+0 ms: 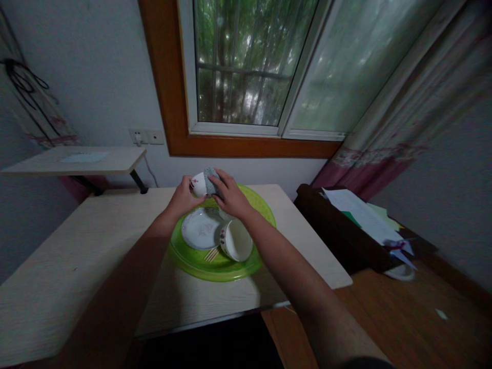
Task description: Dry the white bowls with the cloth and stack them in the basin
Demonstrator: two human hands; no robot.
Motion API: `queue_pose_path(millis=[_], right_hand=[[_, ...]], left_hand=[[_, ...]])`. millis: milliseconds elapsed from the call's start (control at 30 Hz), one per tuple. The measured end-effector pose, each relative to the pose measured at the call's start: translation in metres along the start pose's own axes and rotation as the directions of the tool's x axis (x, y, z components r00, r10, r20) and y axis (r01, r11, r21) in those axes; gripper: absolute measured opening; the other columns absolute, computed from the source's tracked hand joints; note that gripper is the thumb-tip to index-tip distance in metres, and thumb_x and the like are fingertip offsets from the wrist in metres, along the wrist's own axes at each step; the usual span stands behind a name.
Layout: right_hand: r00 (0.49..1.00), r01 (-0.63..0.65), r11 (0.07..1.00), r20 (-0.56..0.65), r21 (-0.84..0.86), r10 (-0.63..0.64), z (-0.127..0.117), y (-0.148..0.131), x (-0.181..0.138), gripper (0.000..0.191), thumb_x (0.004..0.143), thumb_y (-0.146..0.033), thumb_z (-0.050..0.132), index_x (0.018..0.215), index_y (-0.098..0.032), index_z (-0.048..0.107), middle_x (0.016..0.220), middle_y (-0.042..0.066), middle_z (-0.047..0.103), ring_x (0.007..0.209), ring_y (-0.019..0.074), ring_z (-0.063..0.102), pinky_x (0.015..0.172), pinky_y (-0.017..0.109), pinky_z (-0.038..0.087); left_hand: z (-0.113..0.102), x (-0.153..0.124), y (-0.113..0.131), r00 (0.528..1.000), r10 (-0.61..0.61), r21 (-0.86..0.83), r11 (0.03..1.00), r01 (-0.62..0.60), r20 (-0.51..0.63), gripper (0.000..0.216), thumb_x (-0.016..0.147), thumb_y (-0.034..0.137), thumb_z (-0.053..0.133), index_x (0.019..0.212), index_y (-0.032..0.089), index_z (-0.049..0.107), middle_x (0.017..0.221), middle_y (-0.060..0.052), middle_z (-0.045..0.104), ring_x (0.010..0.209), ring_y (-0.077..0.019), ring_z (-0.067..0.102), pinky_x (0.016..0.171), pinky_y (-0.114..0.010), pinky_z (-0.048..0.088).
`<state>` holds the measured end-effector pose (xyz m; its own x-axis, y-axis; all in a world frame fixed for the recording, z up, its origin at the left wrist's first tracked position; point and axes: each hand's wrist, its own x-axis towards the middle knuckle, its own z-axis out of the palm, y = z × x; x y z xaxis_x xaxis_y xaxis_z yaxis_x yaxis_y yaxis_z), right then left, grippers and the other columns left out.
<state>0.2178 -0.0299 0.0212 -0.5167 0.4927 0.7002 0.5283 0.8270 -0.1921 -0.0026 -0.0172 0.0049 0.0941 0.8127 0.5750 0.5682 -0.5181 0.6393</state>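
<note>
My left hand [182, 197] is closed around a white cup [199, 185] with a dark red pattern, tilted on its side above the tray. Pressed over the cup's right end is a grey cloth [211, 180], gripped by my right hand [229, 193]. Below them lies a round green tray [215, 275]. On it I see a white plate [202, 229] with a faint pattern, a white bowl [237, 241] tipped on its side, and several chopsticks [211, 254]. Another pale dish behind the bowl is partly hidden by my right hand.
The tray rests on a pale wooden table [115, 246]. A raised shelf [77, 160] stands at the back left. Behind are a wall socket [146, 137] and a window [249, 77]. To the right, papers [361, 212] lie on a dark brown piece of furniture [326, 236].
</note>
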Motion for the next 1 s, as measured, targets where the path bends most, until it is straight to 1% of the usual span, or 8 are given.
queue_pose_path(millis=[100,167,300,467,567,667,800,1000], right_hand=[[0.997,0.067,0.997,0.045,-0.023,-0.066,0.0,-0.008,0.002,0.069,0.095,-0.021,0.055,0.158,-0.032,0.03,0.168,0.006,0.025,0.157,0.0289,0.02,0.126,0.057,0.026],[0.997,0.067,0.997,0.04,-0.031,-0.066,0.0,-0.01,0.003,0.069,0.095,-0.02,0.054,0.159,-0.031,0.03,0.168,0.006,0.025,0.157,0.0281,0.02,0.127,0.055,0.026],[0.999,-0.043,0.999,-0.019,-0.008,0.043,0.003,-0.005,0.003,0.068,0.096,-0.026,0.055,0.159,-0.028,0.031,0.167,0.009,0.027,0.154,0.0283,0.027,0.126,0.052,0.028],[0.973,-0.213,0.973,-0.066,0.092,0.219,0.009,0.008,-0.001,0.067,0.097,-0.035,0.058,0.158,-0.02,0.035,0.158,0.016,0.043,0.146,0.029,0.043,0.122,0.051,0.035],[0.961,-0.26,0.957,-0.066,0.129,0.27,0.012,0.016,-0.003,0.066,0.096,-0.038,0.058,0.154,-0.011,0.04,0.151,0.021,0.051,0.14,0.0294,0.05,0.12,0.048,0.039],[0.952,-0.294,0.946,-0.051,0.136,0.303,0.015,0.019,-0.005,0.066,0.096,-0.039,0.058,0.153,-0.009,0.042,0.149,0.022,0.054,0.137,0.0301,0.053,0.118,0.049,0.041],[0.964,-0.247,0.963,-0.072,0.11,0.256,0.015,0.015,-0.005,0.066,0.096,-0.033,0.057,0.157,-0.018,0.036,0.154,0.017,0.049,0.142,0.0299,0.048,0.12,0.054,0.037],[0.995,-0.08,0.997,-0.059,0.007,0.08,0.01,0.002,-0.001,0.075,0.092,-0.014,0.053,0.161,-0.029,0.027,0.166,0.008,0.031,0.152,0.0273,0.033,0.124,0.054,0.034]], left_hand=[[0.001,0.0,-0.001,1.0,0.005,-0.028,1.0,-0.005,0.013,0.056,0.063,0.03,0.08,0.107,0.02,0.046,0.097,-0.004,0.062,0.084,-0.0188,0.063,0.075,-0.032,0.052],[0.001,0.0,-0.001,1.0,0.001,-0.03,1.0,-0.001,0.004,0.056,0.062,0.03,0.08,0.106,0.021,0.046,0.096,-0.003,0.062,0.084,-0.0186,0.063,0.074,-0.032,0.052],[0.001,0.0,0.0,0.999,-0.029,-0.004,1.0,0.029,-0.034,0.059,0.062,0.033,0.083,0.106,0.021,0.046,0.097,-0.005,0.063,0.085,-0.0192,0.064,0.071,-0.031,0.052],[0.0,0.001,-0.001,0.996,-0.053,-0.015,0.999,0.052,-0.071,0.06,0.061,0.039,0.084,0.105,0.022,0.046,0.094,-0.004,0.063,0.082,-0.0185,0.064,0.069,-0.029,0.051],[0.0,0.002,-0.003,0.994,-0.069,-0.038,0.997,0.066,-0.087,0.062,0.058,0.038,0.086,0.103,0.022,0.046,0.092,-0.003,0.062,0.081,-0.018,0.064,0.068,-0.029,0.05],[0.001,0.003,-0.005,0.994,-0.073,-0.066,0.996,0.068,-0.086,0.063,0.057,0.037,0.086,0.103,0.022,0.046,0.091,-0.002,0.061,0.08,-0.0176,0.063,0.068,-0.028,0.05],[0.001,0.002,-0.005,0.994,-0.072,-0.079,0.995,0.066,-0.082,0.062,0.057,0.038,0.085,0.102,0.022,0.046,0.09,-0.002,0.06,0.08,-0.018,0.063,0.068,-0.029,0.051],[0.0,0.001,0.0,0.998,-0.053,-0.035,0.998,0.051,-0.035,0.06,0.06,0.037,0.084,0.102,0.022,0.045,0.092,-0.003,0.062,0.078,-0.0174,0.063,0.065,-0.028,0.049]])
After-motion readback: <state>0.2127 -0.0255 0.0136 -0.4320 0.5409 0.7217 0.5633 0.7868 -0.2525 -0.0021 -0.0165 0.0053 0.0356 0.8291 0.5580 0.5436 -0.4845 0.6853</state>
